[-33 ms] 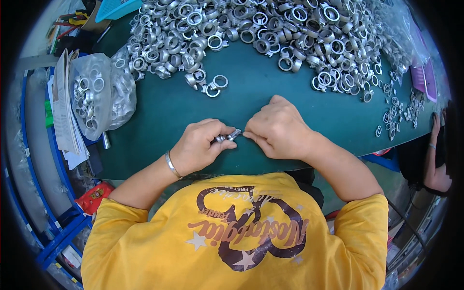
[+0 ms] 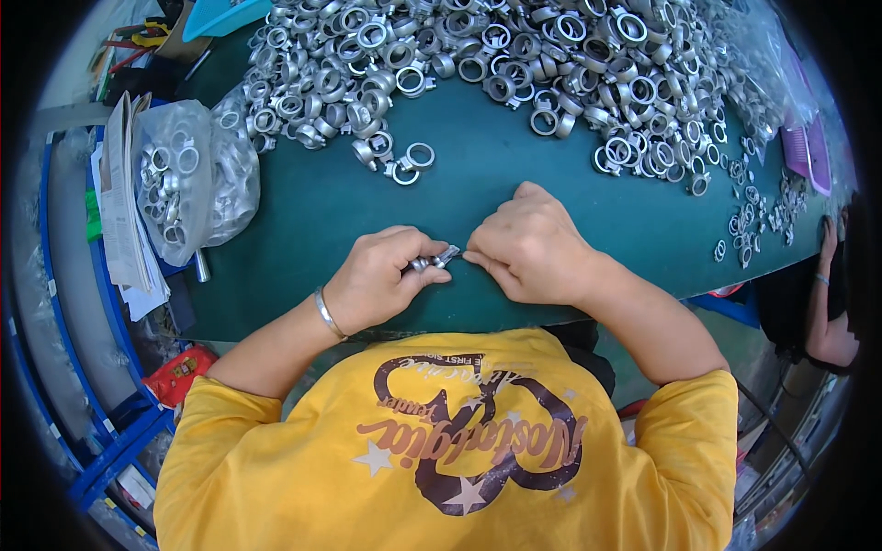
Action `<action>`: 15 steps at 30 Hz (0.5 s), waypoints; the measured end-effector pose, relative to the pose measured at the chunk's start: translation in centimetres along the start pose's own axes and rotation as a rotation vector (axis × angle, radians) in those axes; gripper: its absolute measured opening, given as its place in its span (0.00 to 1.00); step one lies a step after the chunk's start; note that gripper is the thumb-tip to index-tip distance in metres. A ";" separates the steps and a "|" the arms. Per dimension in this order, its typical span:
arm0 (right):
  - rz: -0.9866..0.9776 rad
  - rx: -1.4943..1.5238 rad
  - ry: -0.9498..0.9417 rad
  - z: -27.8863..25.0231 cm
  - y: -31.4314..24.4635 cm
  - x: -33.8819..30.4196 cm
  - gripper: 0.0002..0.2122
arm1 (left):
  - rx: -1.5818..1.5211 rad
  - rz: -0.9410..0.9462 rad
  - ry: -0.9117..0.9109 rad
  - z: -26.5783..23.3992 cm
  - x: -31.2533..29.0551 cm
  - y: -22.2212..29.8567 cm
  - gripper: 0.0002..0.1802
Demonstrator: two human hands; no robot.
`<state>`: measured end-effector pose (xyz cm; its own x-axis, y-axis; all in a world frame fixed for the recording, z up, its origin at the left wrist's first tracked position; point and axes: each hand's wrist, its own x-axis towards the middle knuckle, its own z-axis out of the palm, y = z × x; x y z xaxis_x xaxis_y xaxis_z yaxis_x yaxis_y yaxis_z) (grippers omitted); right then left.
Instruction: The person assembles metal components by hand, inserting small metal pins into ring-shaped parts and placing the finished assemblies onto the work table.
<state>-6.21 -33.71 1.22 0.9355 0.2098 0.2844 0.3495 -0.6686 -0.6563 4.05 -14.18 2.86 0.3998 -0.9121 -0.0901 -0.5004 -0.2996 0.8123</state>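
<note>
My left hand [image 2: 378, 278] pinches a small silver metal ring clamp [image 2: 445, 258] between thumb and fingers, close to the table's near edge. Most of the clamp is hidden by the fingers; only its lug end and some rounded metal show. Close beside that end, my right hand [image 2: 528, 246] is closed in a fist-like pinch. Its thumb and forefinger tips meet near the clamp, and whatever they grip is too small or hidden to name. Two loose ring clamps [image 2: 419, 156] lie on the green table [image 2: 303, 216] beyond my hands.
A large heap of silver ring clamps [image 2: 514, 69] covers the far side. Smaller rings [image 2: 746, 220] lie scattered at right, near a purple basket [image 2: 806, 156]. A clear bag of clamps [image 2: 175, 184] and papers [image 2: 127, 202] stand at left. Another person's arm [image 2: 820, 285] shows at far right.
</note>
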 end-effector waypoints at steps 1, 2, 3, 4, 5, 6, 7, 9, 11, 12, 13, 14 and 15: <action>0.013 -0.016 -0.015 -0.2 0.0 -0.1 0.06 | 0.003 0.009 0.006 0.1 0.0 0.0 0.13; 0.013 -0.015 -0.015 0.1 0.1 0.0 0.06 | 0.004 0.008 0.005 0.1 0.1 0.0 0.13; -0.038 0.051 0.016 0.7 0.2 0.1 0.06 | 0.000 0.009 0.007 0.1 0.1 0.0 0.13; -0.090 0.116 0.046 1.0 0.2 0.2 0.06 | -0.003 0.010 0.009 0.0 0.1 0.0 0.12; -0.091 0.116 0.046 0.9 0.3 0.3 0.06 | -0.002 0.010 0.010 0.1 0.2 0.0 0.12; -0.079 0.092 0.035 0.8 0.4 0.3 0.05 | -0.006 0.014 0.010 0.1 0.2 0.0 0.12; -0.067 0.070 0.023 0.6 0.4 0.4 0.05 | -0.010 0.017 0.011 0.1 0.1 0.0 0.12; -0.049 0.043 -0.008 -0.1 0.5 0.4 0.05 | -0.009 0.006 0.011 0.0 0.0 0.0 0.12; -0.031 0.012 -0.044 -0.2 0.6 0.4 0.05 | -0.014 -0.001 0.014 0.1 0.0 0.0 0.12; -0.039 0.052 -0.010 0.2 0.6 0.3 0.05 | -0.019 -0.004 0.012 0.1 0.1 0.0 0.12; -0.045 0.093 0.027 0.4 0.5 0.2 0.05 | -0.025 -0.006 0.006 0.1 0.1 0.1 0.12; -0.043 0.093 0.027 0.4 0.5 0.3 0.05 | -0.026 -0.006 0.005 0.1 0.2 0.1 0.12; -0.064 0.090 0.026 0.5 0.5 0.5 0.05 | -0.023 -0.009 -0.002 0.1 0.2 0.1 0.12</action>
<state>-5.55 -33.55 0.70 0.9097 0.2309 0.3452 0.4132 -0.5870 -0.6962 4.01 -14.41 2.92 0.4027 -0.9100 -0.0984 -0.4793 -0.3012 0.8243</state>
